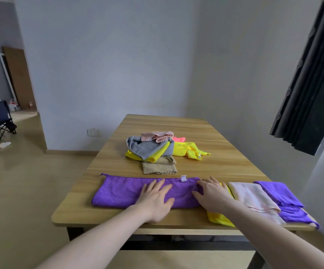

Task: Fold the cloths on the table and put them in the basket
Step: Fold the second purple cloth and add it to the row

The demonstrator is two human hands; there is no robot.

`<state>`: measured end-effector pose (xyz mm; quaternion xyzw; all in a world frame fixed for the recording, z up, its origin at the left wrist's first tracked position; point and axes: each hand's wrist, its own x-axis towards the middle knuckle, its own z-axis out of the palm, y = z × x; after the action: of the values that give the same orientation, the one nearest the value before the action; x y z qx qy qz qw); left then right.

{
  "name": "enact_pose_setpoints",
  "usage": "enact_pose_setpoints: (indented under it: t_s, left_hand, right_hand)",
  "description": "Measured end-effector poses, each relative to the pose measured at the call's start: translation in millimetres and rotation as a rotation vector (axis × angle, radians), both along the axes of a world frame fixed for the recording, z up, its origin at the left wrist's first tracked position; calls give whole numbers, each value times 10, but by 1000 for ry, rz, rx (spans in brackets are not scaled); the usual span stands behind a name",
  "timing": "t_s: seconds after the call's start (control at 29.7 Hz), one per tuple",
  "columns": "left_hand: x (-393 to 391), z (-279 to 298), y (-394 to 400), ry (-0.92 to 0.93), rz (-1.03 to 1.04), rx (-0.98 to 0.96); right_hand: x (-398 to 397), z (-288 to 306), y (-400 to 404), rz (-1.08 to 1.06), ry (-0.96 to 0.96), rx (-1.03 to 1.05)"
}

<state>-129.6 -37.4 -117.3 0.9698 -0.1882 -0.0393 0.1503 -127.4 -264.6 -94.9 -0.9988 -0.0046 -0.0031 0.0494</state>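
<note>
Low in the frame, the left hand (155,199) and right hand (211,195) lie flat, fingers straight, on the purple cloth (122,191). The right arm hides part of a yellow cloth (218,218). Right of it lie a pink cloth (252,197) and another purple one (279,195). At mid-frame a jumbled pile (153,148) sits on the table (225,164).

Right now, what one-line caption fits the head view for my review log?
Both hands, left hand and right hand, press flat on a purple cloth at the table edge, unfolded pile behind.
</note>
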Motion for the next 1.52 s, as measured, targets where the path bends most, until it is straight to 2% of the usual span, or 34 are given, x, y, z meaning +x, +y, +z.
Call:
enact_pose_setpoints:
  t_s: [0.13, 0.4, 0.57, 0.74, 0.94, 1.18, 1.28, 1.52]
  left_hand:
    - [46, -81, 11, 42, 23, 92]
    - [103, -178, 123, -2, 11, 120]
    - [68, -227, 111, -54, 35, 67]
    - [36, -223, 118, -77, 44, 14]
    - [9, -230, 105, -96, 46, -36]
    - [20, -243, 126, -112, 50, -98]
    - [36, -256, 129, -121, 45, -120]
    - [31, -268, 135, -168, 55, -205]
  right_hand:
    - [-3, -91, -1, 23, 110, 5]
    - [-40, -238, -31, 48, 135, -56]
    - [3, -115, -47, -28, 97, 116]
    - [123, 47, -7, -112, 122, 109]
    - [274, 108, 52, -214, 141, 198]
    - [348, 151, 70, -315, 138, 425]
    - [350, 156, 67, -279, 68, 459]
    - [247, 271, 100, -146, 9, 365]
